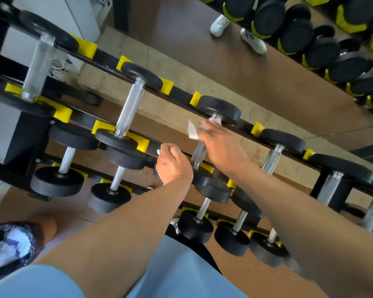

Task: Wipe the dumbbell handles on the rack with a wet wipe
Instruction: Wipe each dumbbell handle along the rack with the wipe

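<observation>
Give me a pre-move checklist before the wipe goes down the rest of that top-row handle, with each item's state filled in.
1. Wet wipe in the right hand: ok, white sheet shows at the fingers.
2. Wipe on the handle: ok, the hand is wrapped round its upper end by the far weight head.
3. Rest of handle free: ok, bare metal shows below the hand.
4. Left hand out of the wipe's path: ok, it sits beside the handle at the front rail.
5. What the left hand holds: cannot tell.
6. Dumbbell seated in its yellow cradles: ok.
</observation>
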`<move>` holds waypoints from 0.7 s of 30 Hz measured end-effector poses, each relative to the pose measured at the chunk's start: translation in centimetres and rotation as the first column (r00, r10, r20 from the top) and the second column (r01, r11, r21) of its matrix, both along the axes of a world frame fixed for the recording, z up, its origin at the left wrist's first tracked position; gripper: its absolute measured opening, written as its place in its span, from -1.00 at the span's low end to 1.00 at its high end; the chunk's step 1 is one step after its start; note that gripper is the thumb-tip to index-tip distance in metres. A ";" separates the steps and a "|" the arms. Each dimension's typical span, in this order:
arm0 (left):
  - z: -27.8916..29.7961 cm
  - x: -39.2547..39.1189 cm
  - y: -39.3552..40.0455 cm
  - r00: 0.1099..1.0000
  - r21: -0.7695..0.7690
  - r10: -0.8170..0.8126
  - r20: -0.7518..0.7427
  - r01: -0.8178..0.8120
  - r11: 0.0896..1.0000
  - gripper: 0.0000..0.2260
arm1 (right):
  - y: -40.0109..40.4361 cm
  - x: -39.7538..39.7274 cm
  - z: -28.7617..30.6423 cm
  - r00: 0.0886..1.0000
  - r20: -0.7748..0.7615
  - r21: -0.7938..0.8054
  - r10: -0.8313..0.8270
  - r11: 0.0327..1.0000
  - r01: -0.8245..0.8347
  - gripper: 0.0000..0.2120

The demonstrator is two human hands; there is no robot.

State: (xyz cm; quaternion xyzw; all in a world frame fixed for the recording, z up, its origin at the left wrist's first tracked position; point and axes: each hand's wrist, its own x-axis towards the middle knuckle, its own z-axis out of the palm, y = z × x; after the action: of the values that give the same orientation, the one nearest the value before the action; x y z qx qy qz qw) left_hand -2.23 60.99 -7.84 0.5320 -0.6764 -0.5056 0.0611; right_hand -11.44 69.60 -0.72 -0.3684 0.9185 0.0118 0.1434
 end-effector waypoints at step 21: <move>0.6 0.1 -0.1 1.000 0.038 -0.009 0.006 0.008 0.999 -0.79 | 0.0 -0.7 0.3 0.997 0.035 -0.092 0.066 0.994 -0.062 -0.80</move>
State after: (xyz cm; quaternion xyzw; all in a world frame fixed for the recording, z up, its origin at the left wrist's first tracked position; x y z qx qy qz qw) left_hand -2.10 60.86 -7.24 0.5318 -0.6691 -0.5171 0.0468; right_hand -12.17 69.63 -0.44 -0.4039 0.9029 -0.0324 0.1437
